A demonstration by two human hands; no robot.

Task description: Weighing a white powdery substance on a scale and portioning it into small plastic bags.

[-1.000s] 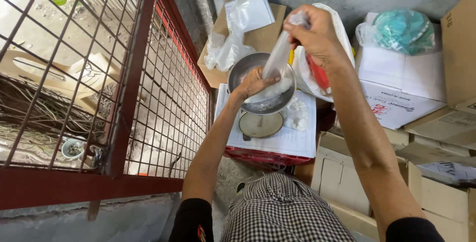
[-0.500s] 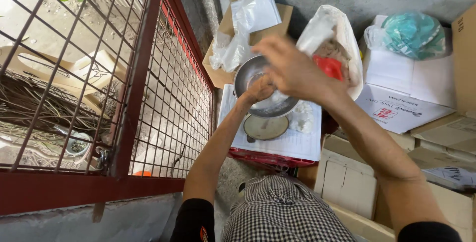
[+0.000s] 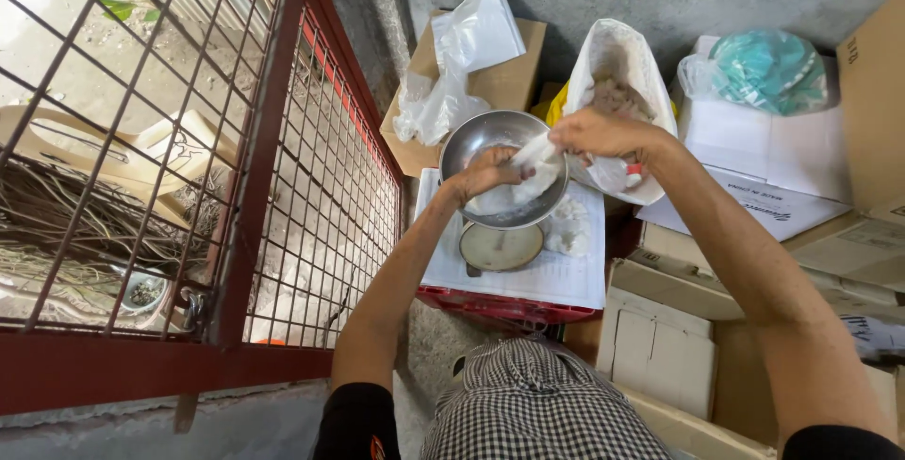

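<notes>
I see my left hand (image 3: 485, 172) curled on the rim of the steel bowl (image 3: 504, 182) while my right hand (image 3: 603, 133) pinches a small clear bag (image 3: 528, 166) over it, seemingly part-filled, the big white sack (image 3: 617, 83) just behind still holding plenty.

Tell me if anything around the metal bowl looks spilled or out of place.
A clump of white stuff lies on the white sheet right of the metal bowl, outside it, like spillage. Both hands, left hand and right hand, hold a small plastic bag over the bowl.

Silver bowl (image 3: 500, 139), white bag (image 3: 617, 64), teal bundle (image 3: 768, 69), red crate (image 3: 509, 306), red grille (image 3: 255, 187), b/w checked trousers (image 3: 537, 403).
</notes>
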